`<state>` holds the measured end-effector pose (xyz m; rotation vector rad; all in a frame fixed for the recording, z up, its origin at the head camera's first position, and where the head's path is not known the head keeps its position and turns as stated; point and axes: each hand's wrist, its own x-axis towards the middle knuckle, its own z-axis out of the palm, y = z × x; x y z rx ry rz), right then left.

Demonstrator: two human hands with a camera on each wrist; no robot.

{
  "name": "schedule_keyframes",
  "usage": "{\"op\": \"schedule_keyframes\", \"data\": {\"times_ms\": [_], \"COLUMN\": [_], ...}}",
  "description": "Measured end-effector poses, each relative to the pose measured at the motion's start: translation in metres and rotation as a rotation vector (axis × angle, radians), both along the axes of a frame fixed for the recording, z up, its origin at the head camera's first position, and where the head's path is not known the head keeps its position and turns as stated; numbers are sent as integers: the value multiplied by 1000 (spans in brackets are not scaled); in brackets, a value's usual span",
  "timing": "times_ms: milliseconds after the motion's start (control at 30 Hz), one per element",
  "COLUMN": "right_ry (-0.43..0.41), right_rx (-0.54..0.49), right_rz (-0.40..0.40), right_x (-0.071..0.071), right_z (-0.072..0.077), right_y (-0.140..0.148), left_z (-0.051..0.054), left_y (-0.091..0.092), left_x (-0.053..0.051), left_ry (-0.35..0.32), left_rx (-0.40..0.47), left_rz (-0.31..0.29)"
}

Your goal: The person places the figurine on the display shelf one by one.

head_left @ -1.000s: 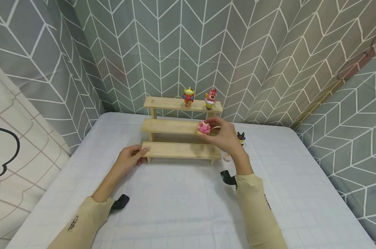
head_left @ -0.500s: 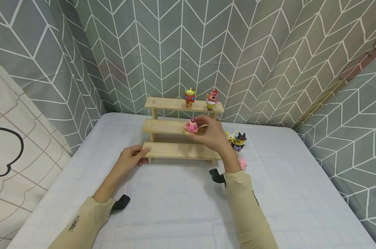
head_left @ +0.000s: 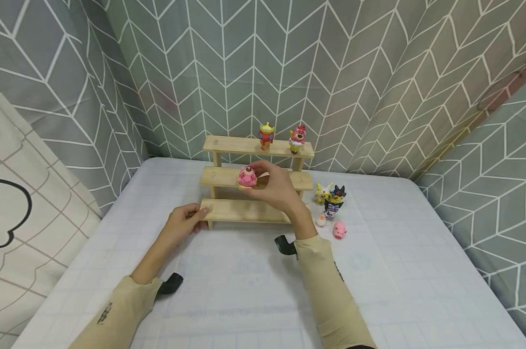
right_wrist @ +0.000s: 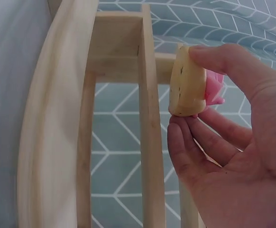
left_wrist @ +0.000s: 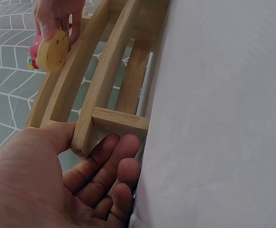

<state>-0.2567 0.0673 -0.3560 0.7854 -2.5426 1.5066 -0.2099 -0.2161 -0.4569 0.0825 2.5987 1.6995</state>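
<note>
My right hand [head_left: 273, 186] pinches a pink figurine [head_left: 247, 178] between thumb and fingers, in front of the middle step of a three-step wooden display stand [head_left: 250, 208]. In the right wrist view the figurine's round yellow base [right_wrist: 186, 83] faces the camera, apart from the wood. My left hand [head_left: 182, 224] grips the left end of the lowest step. The left wrist view has its thumb [left_wrist: 62, 137] against the board and its fingers curled underneath. On the top step stand a green-headed figurine [head_left: 266, 136] in red and a pink bear figurine [head_left: 297, 139].
Right of the stand, a yellow-and-white figurine [head_left: 321, 193], a black-eared figurine [head_left: 334, 202], a small white figurine [head_left: 320, 221] and a pink pig [head_left: 339, 230] are on the white-covered table [head_left: 228, 291]. A patterned curtain [head_left: 228, 72] hangs behind.
My right hand has carried the pink figurine leftward along the middle step, uncovering the figurines on the table at right. My left hand keeps its grip on the stand.
</note>
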Motion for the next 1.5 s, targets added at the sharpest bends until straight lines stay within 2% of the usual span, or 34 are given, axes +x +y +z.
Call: {"op": "schedule_keyframes", "data": {"times_ms": [267, 467, 700, 1000, 1233, 1500], "right_ry": [28, 66, 99, 195, 190, 208], "right_rx": [-38, -69, -61, 117, 121, 117], "right_rz": [22, 22, -11, -108, -112, -129], "right_x": [0, -1, -8, -16, -15, -16], "right_z": [-1, -1, -9, -21, -21, -24], "right_y": [-17, -29, -40, -52, -55, -59], "left_z": [-1, -1, -2, 1, 0, -1], "left_y": [0, 2, 5, 5, 4, 1], "left_x": [3, 3, 2, 2, 3, 4], "left_ry": [21, 22, 25, 12, 17, 28], "left_rx": [30, 20, 42, 33, 46, 25], "left_rz": [1, -3, -8, -11, -6, 0]}}
